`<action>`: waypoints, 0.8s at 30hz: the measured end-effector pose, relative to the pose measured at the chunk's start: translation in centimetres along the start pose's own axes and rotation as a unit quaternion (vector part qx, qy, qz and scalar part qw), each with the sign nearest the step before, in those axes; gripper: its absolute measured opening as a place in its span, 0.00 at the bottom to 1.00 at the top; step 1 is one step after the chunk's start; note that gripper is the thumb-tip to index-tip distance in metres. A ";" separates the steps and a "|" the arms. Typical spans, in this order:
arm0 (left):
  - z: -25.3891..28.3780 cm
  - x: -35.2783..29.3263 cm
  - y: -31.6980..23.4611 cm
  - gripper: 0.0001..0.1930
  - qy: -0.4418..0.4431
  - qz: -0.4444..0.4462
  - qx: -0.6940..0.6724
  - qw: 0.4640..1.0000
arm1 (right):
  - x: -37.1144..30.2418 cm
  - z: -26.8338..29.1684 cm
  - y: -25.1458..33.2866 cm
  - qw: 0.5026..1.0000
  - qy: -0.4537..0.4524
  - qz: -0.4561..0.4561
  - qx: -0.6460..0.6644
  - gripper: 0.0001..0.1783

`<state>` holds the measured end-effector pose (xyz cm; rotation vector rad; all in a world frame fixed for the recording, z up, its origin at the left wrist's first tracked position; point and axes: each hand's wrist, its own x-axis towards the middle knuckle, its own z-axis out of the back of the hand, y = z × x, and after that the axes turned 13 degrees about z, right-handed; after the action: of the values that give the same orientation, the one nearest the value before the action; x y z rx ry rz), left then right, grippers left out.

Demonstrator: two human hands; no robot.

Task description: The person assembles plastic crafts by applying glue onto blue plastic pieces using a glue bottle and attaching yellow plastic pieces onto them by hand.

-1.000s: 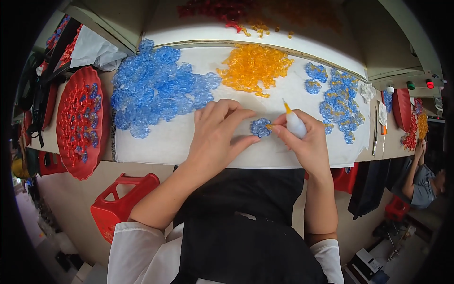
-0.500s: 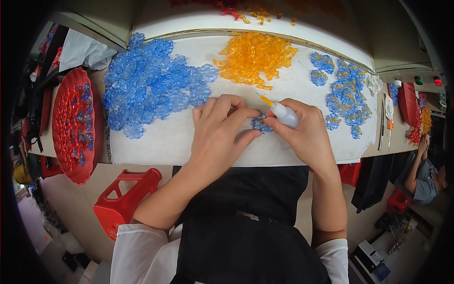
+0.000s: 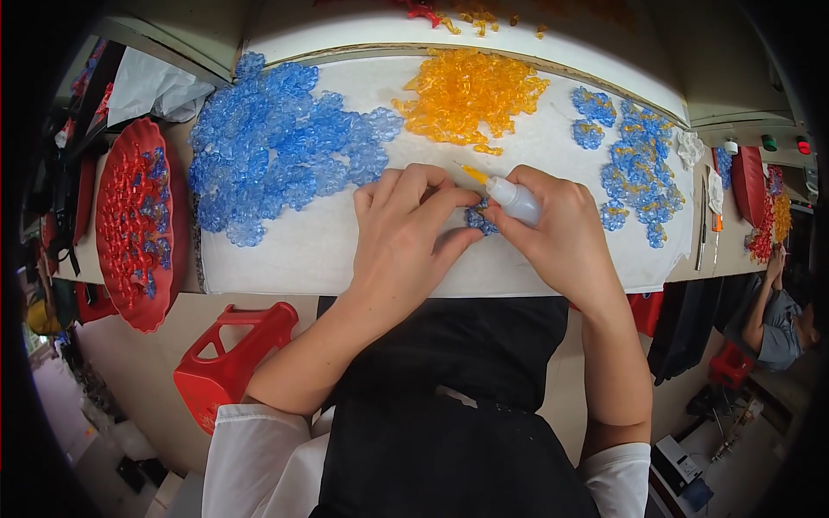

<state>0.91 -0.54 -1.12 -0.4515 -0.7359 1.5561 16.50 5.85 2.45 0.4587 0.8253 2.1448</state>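
Observation:
A small white squeeze bottle [image 3: 520,204] with a yellow needle tip [image 3: 474,174] lies in my right hand [image 3: 561,226], its tip pointing up and to the left. Between my hands, on the white sheet [image 3: 319,255], is a translucent blue flower-shaped plastic piece [image 3: 480,218]. The thumb and forefinger of my left hand [image 3: 399,231] close around its left side. My right fingertips touch or nearly touch its other side. Beyond my left hand spreads a large heap of blue pieces [image 3: 276,147]. A pile of amber plastic pieces [image 3: 471,95] lies at the back middle.
Blue pieces with amber parts [image 3: 641,173] lie at the right. A red scalloped tray [image 3: 177,259] at the left holds red and blue pieces. A tweezers-like tool [image 3: 704,216] rests by the right edge. Below stands a red stool [image 3: 233,354]; another person [image 3: 777,319] sits far right.
The bottle has shifted slightly left and down in my right hand, its tip still raised. My left hand keeps its hold on the blue piece. The whole view has shifted a little.

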 end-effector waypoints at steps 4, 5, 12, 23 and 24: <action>0.0 0.0 -0.1 0.17 -0.010 -0.002 -0.001 1.000 | -0.3 -0.3 0.4 0.998 -0.029 0.024 -0.040 0.12; 0.0 0.0 -0.1 0.17 -0.012 -0.006 -0.003 1.000 | -0.5 -0.3 0.4 0.998 -0.033 0.026 -0.047 0.12; -0.2 -0.3 -0.1 0.16 -0.017 0.000 0.002 1.000 | 0.1 0.0 -0.2 1.000 -0.004 0.006 -0.002 0.10; -0.2 -0.3 -0.3 0.15 -0.021 0.010 0.004 1.000 | 0.2 -0.1 0.2 1.000 -0.006 0.015 -0.021 0.09; -0.2 -0.3 -0.3 0.15 -0.021 0.009 0.004 1.000 | 0.2 -0.1 0.2 1.000 -0.007 0.015 -0.021 0.09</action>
<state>1.30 -0.82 -1.16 -0.4220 -0.7582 1.5892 16.18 5.85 2.51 0.4661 0.7701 2.1797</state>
